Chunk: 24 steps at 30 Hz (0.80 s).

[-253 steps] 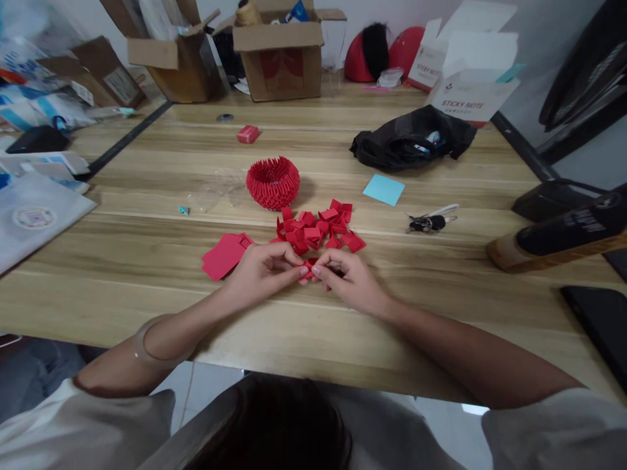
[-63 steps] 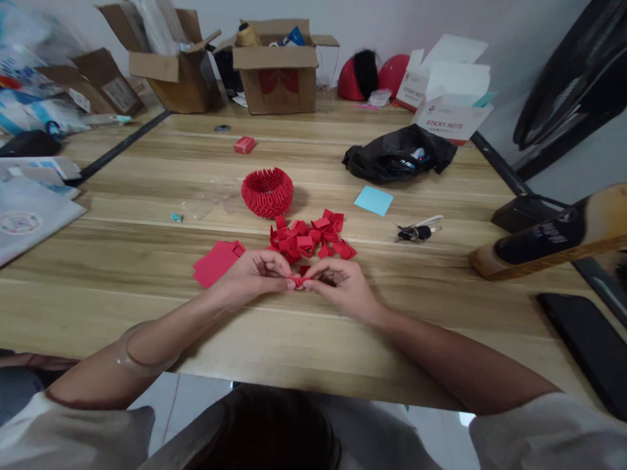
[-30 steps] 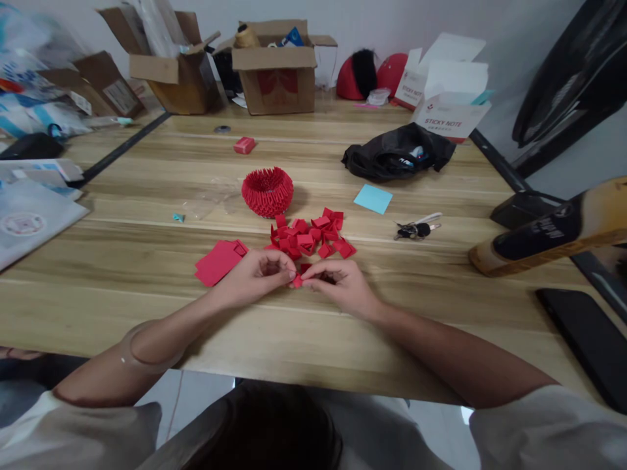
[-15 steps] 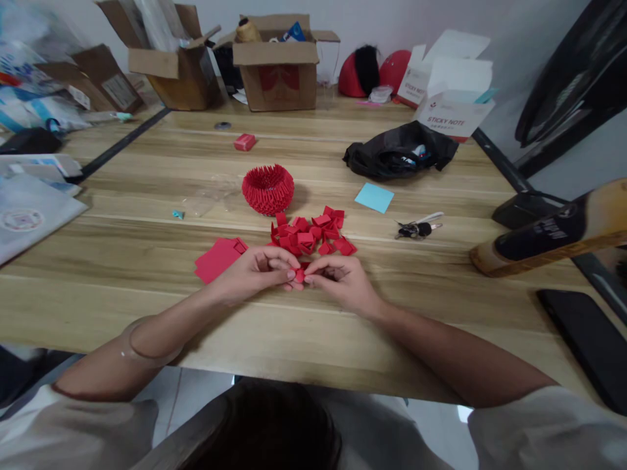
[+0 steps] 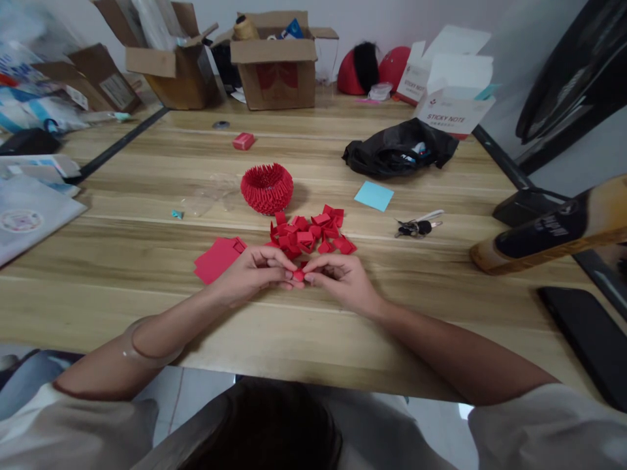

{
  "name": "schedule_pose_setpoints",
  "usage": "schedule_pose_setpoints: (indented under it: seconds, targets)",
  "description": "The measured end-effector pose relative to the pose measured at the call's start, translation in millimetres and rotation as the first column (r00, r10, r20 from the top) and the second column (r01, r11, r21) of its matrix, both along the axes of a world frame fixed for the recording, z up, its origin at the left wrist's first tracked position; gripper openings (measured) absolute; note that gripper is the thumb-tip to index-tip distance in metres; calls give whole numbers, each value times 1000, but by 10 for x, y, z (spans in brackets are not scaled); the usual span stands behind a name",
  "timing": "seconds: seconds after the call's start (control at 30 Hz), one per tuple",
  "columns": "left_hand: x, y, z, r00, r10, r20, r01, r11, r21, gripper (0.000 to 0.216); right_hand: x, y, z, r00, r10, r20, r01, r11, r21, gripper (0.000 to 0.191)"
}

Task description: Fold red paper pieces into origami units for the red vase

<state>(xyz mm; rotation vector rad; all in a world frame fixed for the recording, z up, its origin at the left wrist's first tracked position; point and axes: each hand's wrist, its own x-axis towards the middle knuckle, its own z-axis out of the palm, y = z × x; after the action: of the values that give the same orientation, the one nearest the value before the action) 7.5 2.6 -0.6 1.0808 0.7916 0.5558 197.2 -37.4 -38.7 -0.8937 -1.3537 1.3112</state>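
Between the fingertips of my left hand (image 5: 262, 273) and my right hand (image 5: 337, 277) is a small folded piece of red paper (image 5: 298, 275). Both hands pinch it, one from each side, low above the table; its exact shape is partly hidden by the fingers. Just beyond them lies a loose pile of folded red paper pieces (image 5: 306, 240). Flat red paper sheets (image 5: 215, 260) rest beside my left wrist. Farther back stands a round red bowl (image 5: 267, 189) built of many folded paper pieces.
A blue paper square (image 5: 374, 196), keys (image 5: 416, 227) and a black plastic bag (image 5: 399, 153) lie to the right. A bottle (image 5: 543, 228) and a phone (image 5: 585, 339) are at the far right. Cardboard boxes (image 5: 274, 78) line the back. A small red packet (image 5: 243, 141) sits behind the bowl.
Both hands stay in nearly the same place with the folded red paper. The fingertips have drawn slightly closer together over it. The view has shifted very slightly.
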Motion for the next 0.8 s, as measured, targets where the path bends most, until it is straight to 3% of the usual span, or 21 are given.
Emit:
schedule_pose_setpoints:
  seconds: [0.23, 0.5, 0.8]
  targets:
    - [5, -11, 3, 1000, 8, -20, -7, 999, 44, 8, -1, 4, 9, 1000, -12, -19, 12, 1000, -3, 18]
    - [6, 3, 9, 999, 3, -48, 3, 992, 129, 4, -8, 4, 22, 1000, -7, -5, 7, 1000, -12, 10]
    - [40, -35, 60, 967, -4, -255, 81, 953, 291, 14, -27, 18, -4, 1000, -23, -19, 22, 998, -62, 14]
